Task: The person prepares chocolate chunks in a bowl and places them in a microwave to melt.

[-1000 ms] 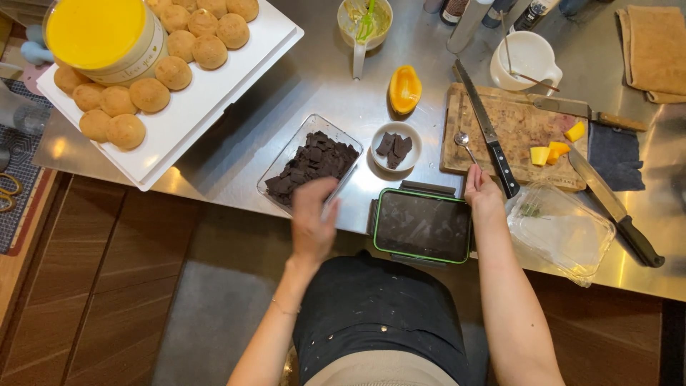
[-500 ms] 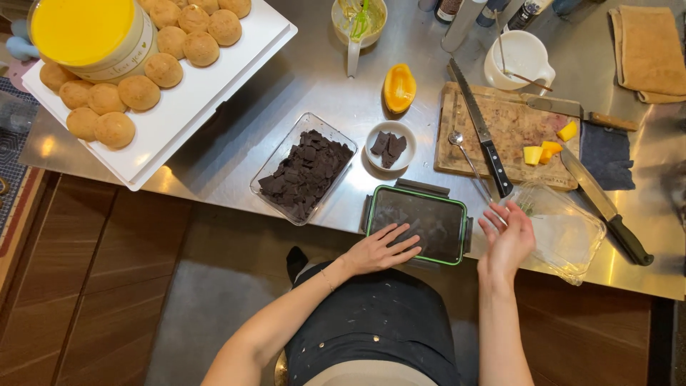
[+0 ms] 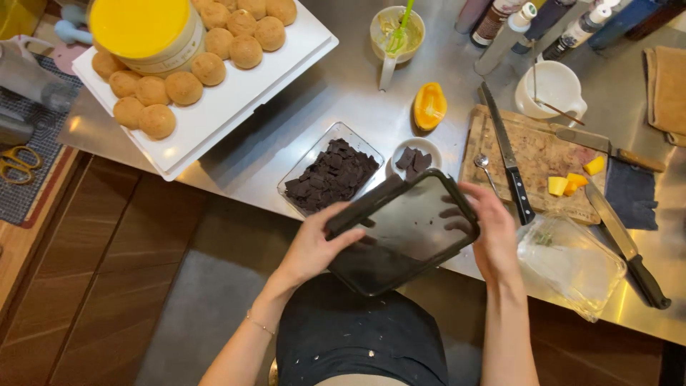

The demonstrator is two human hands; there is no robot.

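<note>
Lifted off steel counter [image 3: 343, 93], glossy dark rectangular lid [image 3: 404, 232], both hands [image 3: 314, 246] gripping

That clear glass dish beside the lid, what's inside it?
The glass dish holds a heap of dark chocolate pieces. The dark lid, held in both hands, covers its near right corner.

— The lid [image 3: 404, 232] between the left hand [image 3: 314, 246] and right hand [image 3: 493, 239]?
— Clear, dark-rimmed.
— Just beyond the left hand?
— Dark brown chocolate pieces [image 3: 330, 176] in a clear dish.
— Past the right hand?
— A pale wooden board [image 3: 543, 161] with yellow cubes [image 3: 564, 184], a black-handled knife [image 3: 509, 161]; farther, an orange fruit half [image 3: 430, 106].
</note>
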